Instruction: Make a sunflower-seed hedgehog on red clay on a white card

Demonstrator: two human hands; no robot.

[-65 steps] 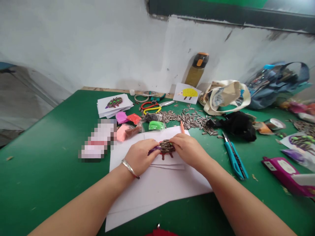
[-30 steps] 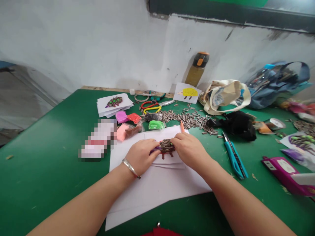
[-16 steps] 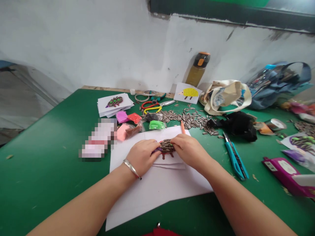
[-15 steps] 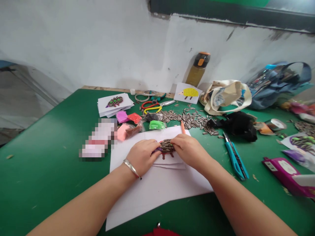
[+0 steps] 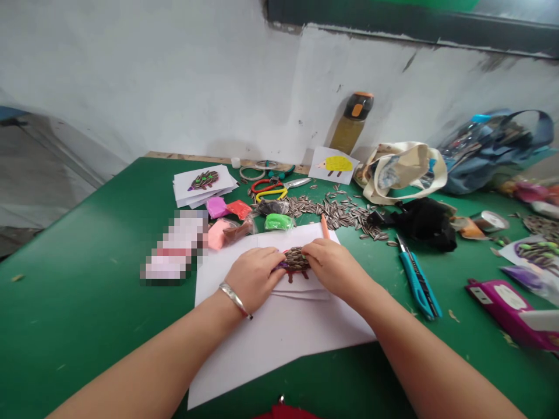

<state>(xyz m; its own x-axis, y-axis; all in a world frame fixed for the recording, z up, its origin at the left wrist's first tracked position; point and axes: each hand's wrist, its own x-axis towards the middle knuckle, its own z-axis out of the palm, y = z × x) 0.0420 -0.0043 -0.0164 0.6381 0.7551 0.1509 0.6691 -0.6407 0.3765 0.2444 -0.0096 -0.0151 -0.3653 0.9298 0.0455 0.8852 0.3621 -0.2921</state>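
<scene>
The left hand (image 5: pixel 253 278) and right hand (image 5: pixel 332 267) curve narrowly, pressing both ends of a sunflower-seed clay hedgehog (image 5: pixel 296 260) on a white paper sheet (image 5: pixel 279 349). Loose sunflower seeds (image 5: pixel 336 215) spread beyond, toward the far edge of the green table (image 5: pixel 87 302).

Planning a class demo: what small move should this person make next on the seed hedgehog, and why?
Probably lift the right hand a little to check the seeds: it and the left hand rest on the seed hedgehog, hiding part of it.
</scene>
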